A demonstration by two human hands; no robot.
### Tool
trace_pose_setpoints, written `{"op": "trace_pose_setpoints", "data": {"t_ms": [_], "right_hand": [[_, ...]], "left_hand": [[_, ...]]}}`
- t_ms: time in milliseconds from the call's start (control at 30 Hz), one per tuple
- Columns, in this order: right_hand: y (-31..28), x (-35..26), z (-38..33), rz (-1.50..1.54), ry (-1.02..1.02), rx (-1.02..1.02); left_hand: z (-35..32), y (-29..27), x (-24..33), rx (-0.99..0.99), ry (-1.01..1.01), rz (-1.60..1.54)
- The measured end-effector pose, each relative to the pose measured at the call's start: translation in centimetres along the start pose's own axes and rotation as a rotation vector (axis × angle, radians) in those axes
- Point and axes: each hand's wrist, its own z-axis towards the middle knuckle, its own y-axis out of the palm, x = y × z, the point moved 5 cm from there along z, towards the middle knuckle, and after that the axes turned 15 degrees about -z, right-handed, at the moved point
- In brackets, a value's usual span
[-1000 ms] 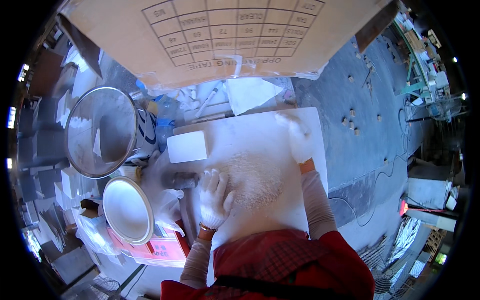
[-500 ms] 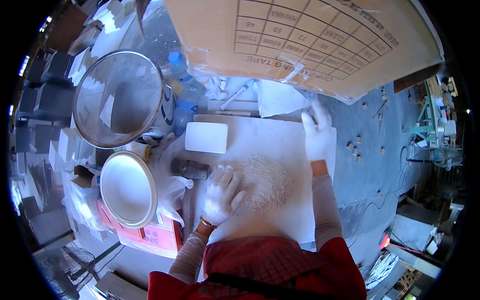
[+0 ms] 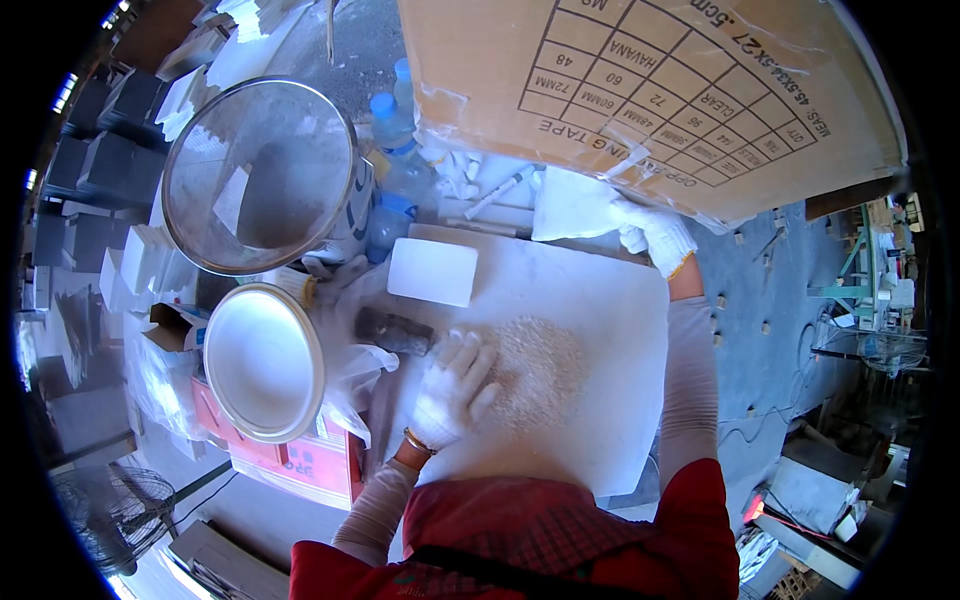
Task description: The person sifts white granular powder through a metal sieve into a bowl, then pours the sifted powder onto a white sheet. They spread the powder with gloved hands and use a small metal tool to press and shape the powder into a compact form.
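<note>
My left hand (image 3: 453, 392), in a white knit glove, rests with its fingers stretched out on a white board (image 3: 600, 420). Its fingertips are beside a pile of pale, coarse grains (image 3: 540, 372). At the board's far right corner my right hand (image 3: 656, 236), gloved alike, closes on the right end of a white, flat, cloth-like piece (image 3: 575, 206); its fingertips are partly hidden. A dark, blocky hammer-head-like piece (image 3: 394, 331) lies just beyond my left hand. Farther off, a white rectangular block (image 3: 433, 271) lies on the board.
A large cardboard box (image 3: 660, 90) stands along the far side. To the left are a round mesh sieve (image 3: 262, 180) on a bucket, a white round lid or basin (image 3: 260, 365), plastic bottles (image 3: 392, 122) and a red box (image 3: 300, 465). A marker pen (image 3: 498, 193) lies beyond the board.
My right hand has moved from above the board's right edge onto the end of the white cloth-like piece and closed there. My left hand stays beside the grains. The whole view has shifted slightly.
</note>
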Motion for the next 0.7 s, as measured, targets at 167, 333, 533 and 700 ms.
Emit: {"op": "trace_pose_setpoints", "data": {"t_ms": [167,333,533,700], "right_hand": [[4.3,0.8,-4.0,0.077,-0.047,-0.046],[7.2,3.1,-5.8,0.263,-0.219,0.016],[9.3,8.0,-12.2,0.841,-0.469,-0.233],[14.5,8.4,-17.4,1.088,-0.459,-0.090]], "left_hand": [[0.1,0.0,0.2,0.008,0.009,-0.002],[0.0,-0.2,0.3,0.013,-0.009,-0.005],[-0.5,0.0,0.1,0.058,0.045,0.011],[-0.4,-0.2,0.6,0.031,0.025,-0.030]]}}
